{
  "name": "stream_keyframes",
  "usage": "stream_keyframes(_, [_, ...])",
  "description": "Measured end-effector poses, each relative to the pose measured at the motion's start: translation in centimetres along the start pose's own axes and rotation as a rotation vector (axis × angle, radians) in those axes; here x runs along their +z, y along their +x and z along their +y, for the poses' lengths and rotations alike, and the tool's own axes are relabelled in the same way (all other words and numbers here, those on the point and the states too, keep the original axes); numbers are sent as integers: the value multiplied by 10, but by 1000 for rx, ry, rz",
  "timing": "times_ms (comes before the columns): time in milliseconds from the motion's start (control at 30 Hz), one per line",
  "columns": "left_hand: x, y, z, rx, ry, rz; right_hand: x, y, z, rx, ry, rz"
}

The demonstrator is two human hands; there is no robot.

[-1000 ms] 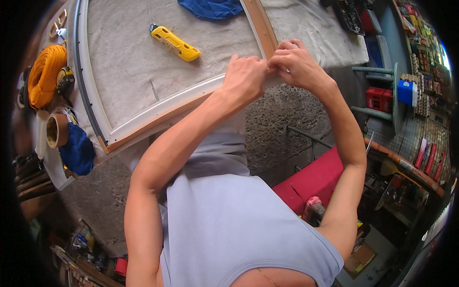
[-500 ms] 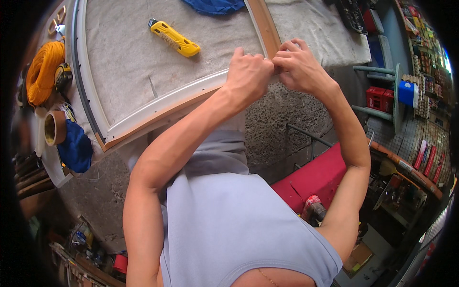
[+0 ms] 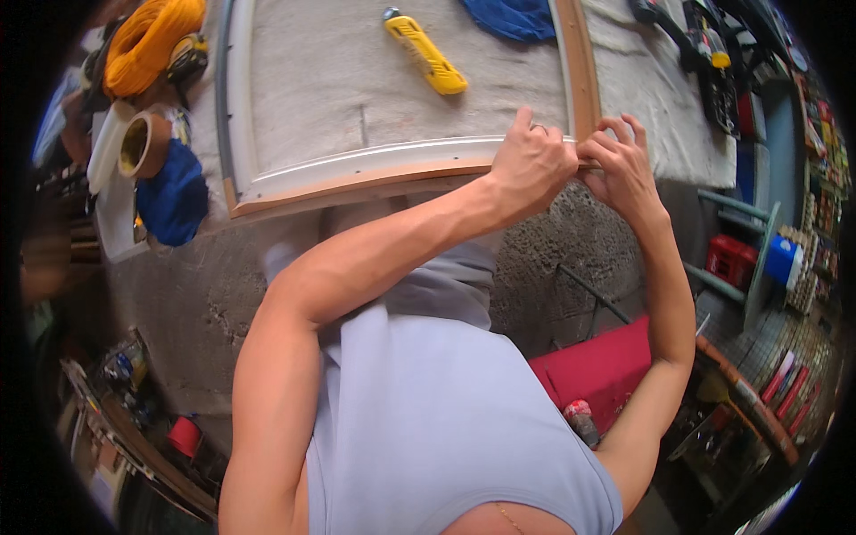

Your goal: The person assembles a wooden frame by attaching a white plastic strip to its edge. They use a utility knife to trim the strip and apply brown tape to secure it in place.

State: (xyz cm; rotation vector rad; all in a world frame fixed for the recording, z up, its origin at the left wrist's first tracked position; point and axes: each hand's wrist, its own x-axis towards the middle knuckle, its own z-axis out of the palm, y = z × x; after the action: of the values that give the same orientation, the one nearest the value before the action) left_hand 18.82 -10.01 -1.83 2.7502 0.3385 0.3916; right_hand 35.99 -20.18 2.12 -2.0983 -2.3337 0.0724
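A rectangular wooden frame (image 3: pixel 357 184) with a white inner edge lies on a cloth-covered table. Along its left side runs a dark grey strip (image 3: pixel 225 107). At the near right corner, my left hand (image 3: pixel 535 165) is closed, its curled fingers pressed against the frame. Touching it from the right, my right hand (image 3: pixel 621 169) pinches at the same corner with thumb and fingers, other fingers raised. Whatever lies between the fingertips is hidden. Inside the frame, a yellow utility knife (image 3: pixel 428 55) rests on the cloth, near blue fabric (image 3: pixel 510 20).
Left of the frame are coiled orange rope (image 3: pixel 147 45), a tape measure (image 3: pixel 187 58), a tape roll (image 3: pixel 143 144) and a blue cloth (image 3: pixel 172 196). Dark tools (image 3: pixel 709 62) lie at the far right. A red bench (image 3: pixel 597 370) stands below, beside my right arm.
The view has shifted, so the frame and table sit farther right in it. Both hands stay at the same corner, and the fingers of my right hand have spread slightly upward.
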Motion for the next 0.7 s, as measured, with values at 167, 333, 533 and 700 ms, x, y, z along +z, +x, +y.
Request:
stream_keyframes(167, [-48,-58,-33,-149,-85,-94,-11,2,-24,59,-176,95])
stream_keyframes(333, [-91,-120,-90,-241,-66,-110,6,-7,-85,138,195,209])
stream_keyframes(533, [-117,-141,-139,-94,32,-120,31,7,-137,450,449,211])
stream_keyframes(700, [-106,-114,-139,-37,-90,-84,34,-4,-88,681,289,598])
